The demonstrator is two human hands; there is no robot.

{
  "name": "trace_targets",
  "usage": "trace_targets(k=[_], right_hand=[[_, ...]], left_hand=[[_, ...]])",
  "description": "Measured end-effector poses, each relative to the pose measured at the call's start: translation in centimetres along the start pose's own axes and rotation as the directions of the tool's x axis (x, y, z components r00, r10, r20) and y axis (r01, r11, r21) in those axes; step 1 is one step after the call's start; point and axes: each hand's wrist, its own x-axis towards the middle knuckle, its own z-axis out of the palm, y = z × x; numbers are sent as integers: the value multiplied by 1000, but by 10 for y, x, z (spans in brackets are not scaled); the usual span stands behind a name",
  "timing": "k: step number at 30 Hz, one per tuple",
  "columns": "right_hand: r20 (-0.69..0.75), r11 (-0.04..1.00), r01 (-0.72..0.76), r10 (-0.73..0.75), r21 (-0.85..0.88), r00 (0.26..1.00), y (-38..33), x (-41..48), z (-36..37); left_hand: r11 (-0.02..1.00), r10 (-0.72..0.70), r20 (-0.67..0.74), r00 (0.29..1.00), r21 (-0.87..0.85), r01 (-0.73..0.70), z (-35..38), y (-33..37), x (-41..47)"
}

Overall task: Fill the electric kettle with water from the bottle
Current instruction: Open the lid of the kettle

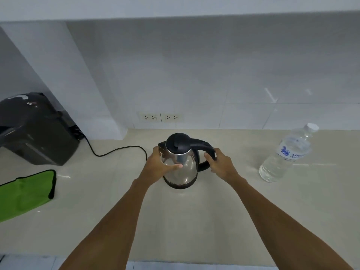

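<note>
A steel electric kettle (185, 168) with a black lid and black handle stands on its base in the middle of the counter. Its lid is closed. My left hand (159, 162) wraps the kettle's left side, thumb across the steel body. My right hand (220, 162) grips the black handle on the right. A clear plastic water bottle (286, 154) with a white cap and blue label stands upright to the right of the kettle, apart from both hands, cap on.
A black cord (116, 151) runs from the kettle left toward a black appliance (37, 131) at the far left. A green cloth (27, 193) lies at the left counter edge. Two wall sockets (160, 117) sit behind the kettle. The beige counter (194, 221) extends toward me.
</note>
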Motion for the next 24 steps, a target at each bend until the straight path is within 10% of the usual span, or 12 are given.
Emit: trace_targets(k=[24], right_hand=[[-88,999,41,-38,24,995,7,18,16]], left_hand=[[999,27,-30,999,-16,-28,-4,-13,17]])
